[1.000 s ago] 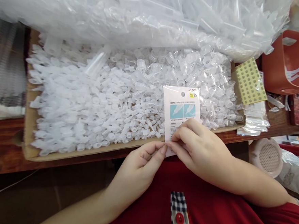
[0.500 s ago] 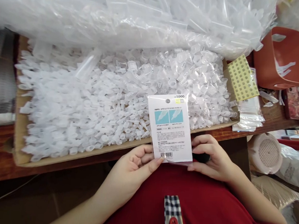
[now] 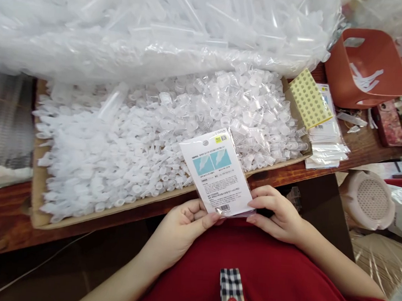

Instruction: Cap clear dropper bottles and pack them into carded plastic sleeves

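Observation:
My left hand (image 3: pixel 183 227) grips the bottom left corner of a flat white packet (image 3: pixel 219 181) in a clear plastic sleeve, thumb on the front. The packet's printed face is towards me, with two blue pictures, small text, a barcode and a yellow mark at the top. At its lower right edge, my right hand (image 3: pixel 279 215) has the fingers and thumb closed on the corner, near the loose plastic at the bottom. Just beyond the packet is a shallow cardboard tray (image 3: pixel 79 222) heaped with small white nozzle tips (image 3: pixel 117 163) and clear ribbed plastic caps (image 3: pixel 255 113).
A big clear bag (image 3: pixel 144 22) of plastic parts lies over the tray's back. Right of the tray are a yellow dotted sticker sheet (image 3: pixel 309 98), stacked packets (image 3: pixel 326 150), an orange bin (image 3: pixel 368 70) with white scraps, and a phone-like red object (image 3: pixel 390 122). Below stands a pinkish perforated object (image 3: pixel 369 201).
The packet has tilted, its top leaning further left. My right hand has moved in against its lower right corner. My left hand keeps its hold, and the view has shifted slightly.

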`<state>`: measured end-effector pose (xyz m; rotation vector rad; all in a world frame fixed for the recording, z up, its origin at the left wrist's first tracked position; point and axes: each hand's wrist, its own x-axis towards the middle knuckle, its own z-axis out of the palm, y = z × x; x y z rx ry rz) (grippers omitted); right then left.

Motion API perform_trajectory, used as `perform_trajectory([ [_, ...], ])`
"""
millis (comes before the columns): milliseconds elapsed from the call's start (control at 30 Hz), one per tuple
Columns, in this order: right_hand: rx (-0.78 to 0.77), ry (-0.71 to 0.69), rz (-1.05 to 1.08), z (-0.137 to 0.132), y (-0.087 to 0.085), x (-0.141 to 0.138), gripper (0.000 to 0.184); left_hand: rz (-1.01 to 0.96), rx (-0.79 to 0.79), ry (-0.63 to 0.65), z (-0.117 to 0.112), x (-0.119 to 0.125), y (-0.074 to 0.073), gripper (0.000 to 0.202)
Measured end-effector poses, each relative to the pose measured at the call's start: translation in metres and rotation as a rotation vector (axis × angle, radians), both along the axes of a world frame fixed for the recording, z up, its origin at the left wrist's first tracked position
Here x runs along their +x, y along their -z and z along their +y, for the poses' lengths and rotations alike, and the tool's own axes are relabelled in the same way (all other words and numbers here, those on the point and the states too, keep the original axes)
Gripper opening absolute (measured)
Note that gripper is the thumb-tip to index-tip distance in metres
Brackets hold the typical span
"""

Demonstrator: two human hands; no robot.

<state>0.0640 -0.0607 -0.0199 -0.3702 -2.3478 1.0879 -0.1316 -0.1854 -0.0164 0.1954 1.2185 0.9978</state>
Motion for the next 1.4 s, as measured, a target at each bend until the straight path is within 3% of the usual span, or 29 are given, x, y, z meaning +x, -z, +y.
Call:
perform_trajectory([
  [200,-0.013,0.002,0.010,-0.003,0.003,0.002,0.006,0.004,0.067,0.104,-0.002,0.003,0.011,0.028],
  [400,-0.411,0.123,-0.027,-0.012,0.009,0.007,0.005,0.120,0.099,0.148,-0.003,0.006,0.020,0.024],
  [600,-0.680,0.260,-0.081,-0.020,0.014,0.008,0.015,0.211,0.096,0.167,-0.004,0.005,0.021,0.024],
  [933,-0.980,0.342,-0.114,-0.022,0.023,0.007,0.032,0.328,0.059,0.198,-0.007,0.004,0.032,0.021],
  [1133,-1.013,0.372,-0.130,-0.027,0.020,0.008,0.031,0.335,0.063,0.215,-0.002,0.009,0.021,0.025],
  [1400,-0.857,0.350,-0.084,-0.029,0.013,0.009,0.026,0.343,0.085,0.251,0.005,0.016,0.011,0.013],
])
